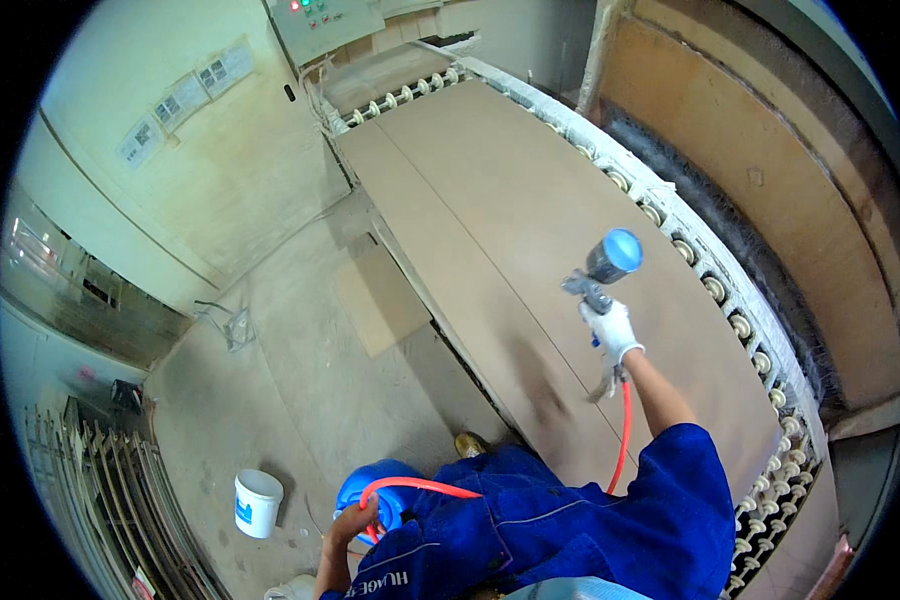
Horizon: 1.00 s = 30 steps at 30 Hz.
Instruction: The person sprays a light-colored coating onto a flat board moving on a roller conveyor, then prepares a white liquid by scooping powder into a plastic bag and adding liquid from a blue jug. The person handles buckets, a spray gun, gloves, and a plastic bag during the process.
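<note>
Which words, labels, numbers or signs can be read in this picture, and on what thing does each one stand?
Blue work clothes: white lettering near the picture's lower edge; not copied here.
Paper sheets on the pale wall: print too small to read.
White bucket: blue mark, no legible text.
Control box: any marks too small to read.
</note>
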Available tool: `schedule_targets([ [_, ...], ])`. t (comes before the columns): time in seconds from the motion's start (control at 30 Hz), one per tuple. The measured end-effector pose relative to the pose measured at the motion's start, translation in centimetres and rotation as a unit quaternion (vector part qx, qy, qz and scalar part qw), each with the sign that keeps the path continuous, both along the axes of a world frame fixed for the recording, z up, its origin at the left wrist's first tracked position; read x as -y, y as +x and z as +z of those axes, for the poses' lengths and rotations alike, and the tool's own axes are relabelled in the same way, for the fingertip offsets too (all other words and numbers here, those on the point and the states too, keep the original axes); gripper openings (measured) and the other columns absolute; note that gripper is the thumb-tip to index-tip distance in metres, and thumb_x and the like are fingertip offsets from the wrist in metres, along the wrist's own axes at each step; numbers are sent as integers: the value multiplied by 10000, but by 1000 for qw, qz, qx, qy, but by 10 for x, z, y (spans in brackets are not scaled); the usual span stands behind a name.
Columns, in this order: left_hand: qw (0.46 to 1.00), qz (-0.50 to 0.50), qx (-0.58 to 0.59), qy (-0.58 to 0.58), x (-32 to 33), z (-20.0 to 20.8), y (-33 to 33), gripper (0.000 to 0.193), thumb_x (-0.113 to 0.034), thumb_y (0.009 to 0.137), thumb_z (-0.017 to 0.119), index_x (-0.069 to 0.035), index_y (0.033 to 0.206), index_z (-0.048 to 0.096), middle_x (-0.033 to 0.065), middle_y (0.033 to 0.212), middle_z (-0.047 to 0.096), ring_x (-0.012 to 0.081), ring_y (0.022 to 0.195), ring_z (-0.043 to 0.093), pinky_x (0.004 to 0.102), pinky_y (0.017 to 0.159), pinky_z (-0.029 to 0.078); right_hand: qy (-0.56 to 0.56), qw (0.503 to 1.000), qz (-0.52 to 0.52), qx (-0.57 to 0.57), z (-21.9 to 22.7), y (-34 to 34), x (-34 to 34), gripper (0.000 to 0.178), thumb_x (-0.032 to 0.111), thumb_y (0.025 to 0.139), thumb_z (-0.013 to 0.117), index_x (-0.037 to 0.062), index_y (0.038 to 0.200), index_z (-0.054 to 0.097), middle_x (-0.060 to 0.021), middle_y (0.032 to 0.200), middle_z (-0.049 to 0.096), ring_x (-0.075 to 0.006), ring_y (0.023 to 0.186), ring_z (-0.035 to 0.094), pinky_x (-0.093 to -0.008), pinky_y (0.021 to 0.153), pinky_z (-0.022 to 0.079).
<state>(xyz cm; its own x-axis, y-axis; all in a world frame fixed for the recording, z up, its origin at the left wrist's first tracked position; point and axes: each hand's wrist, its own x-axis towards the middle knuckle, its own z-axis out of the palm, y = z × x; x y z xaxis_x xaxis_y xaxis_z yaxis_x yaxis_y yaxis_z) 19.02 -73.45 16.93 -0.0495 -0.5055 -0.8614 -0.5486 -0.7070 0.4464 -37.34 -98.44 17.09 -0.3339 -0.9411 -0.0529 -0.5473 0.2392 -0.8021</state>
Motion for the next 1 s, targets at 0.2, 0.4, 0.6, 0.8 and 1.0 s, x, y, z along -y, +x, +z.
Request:
schedule_targets([
  [0.2,996,17,-83,32,72,26,16,642,-683,964,336,-115,793,582,36,753,603,174,695,546,316,680,447,27,989,-128,74,13,-8,91,242,286,876,673,44,867,658,-35,617,586,-117,518,553,-336,467,477],
  [0.4,994,-24,-110,8,153,12,47,644,-657,976,336,-84,757,532,119,754,669,238,690,676,354,608,524,7,997,-49,54,4,53,167,267,263,859,685,21,971,668,-46,715,633,-130,568,567,-341,555,516],
  [0.6,995,-29,-98,-20,268,43,71,683,-659,974,328,-49,769,554,147,716,672,247,667,673,366,605,524,22,989,-110,94,13,70,283,258,273,881,665,25,951,665,-51,629,609,-141,534,591,-339,497,503],
  [0.8,993,-56,-49,-94,370,60,73,700,-583,992,357,-5,685,604,155,647,667,256,614,672,367,619,538,-2,999,-53,7,-9,122,380,292,277,857,686,14,983,664,-103,734,666,-172,616,623,-365,612,535],
  [1.0,989,-64,74,-109,459,96,86,671,-488,985,412,31,630,646,167,616,673,272,600,692,390,628,547,-5,988,-117,99,-12,113,478,241,256,873,676,36,972,678,-35,689,632,-135,550,569,-346,532,504],
])
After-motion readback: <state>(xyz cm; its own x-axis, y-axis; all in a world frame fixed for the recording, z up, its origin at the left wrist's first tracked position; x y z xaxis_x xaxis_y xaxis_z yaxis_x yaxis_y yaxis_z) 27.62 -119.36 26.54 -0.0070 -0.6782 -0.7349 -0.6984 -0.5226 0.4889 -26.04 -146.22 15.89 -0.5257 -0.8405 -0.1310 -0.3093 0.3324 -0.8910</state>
